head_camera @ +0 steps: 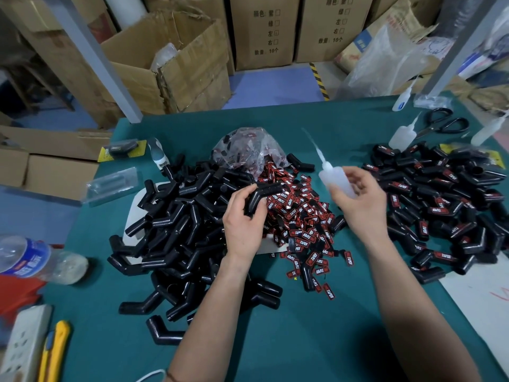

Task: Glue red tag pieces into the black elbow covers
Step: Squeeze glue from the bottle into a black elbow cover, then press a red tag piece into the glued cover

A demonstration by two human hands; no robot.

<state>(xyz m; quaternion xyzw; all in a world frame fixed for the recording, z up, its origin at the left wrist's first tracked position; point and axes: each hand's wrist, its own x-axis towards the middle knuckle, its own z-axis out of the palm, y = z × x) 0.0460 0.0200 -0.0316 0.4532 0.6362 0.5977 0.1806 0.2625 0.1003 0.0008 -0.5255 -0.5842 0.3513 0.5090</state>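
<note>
The left hand (pixel 242 224) grips 1 black bent elbow cover (pixel 265 192) by its lower leg, just above the heap of small red-and-black tag pieces (pixel 303 219) on the green bench (pixel 275 343); the right hand (pixel 360 205) is wrapped round a translucent squeeze glue bottle (pixel 334 179), its long nozzle pointing up. The cover looks light and slightly pliable, so a hold near the bend should steady it, while the thin, flimsy tags want an edge pinch.
</note>
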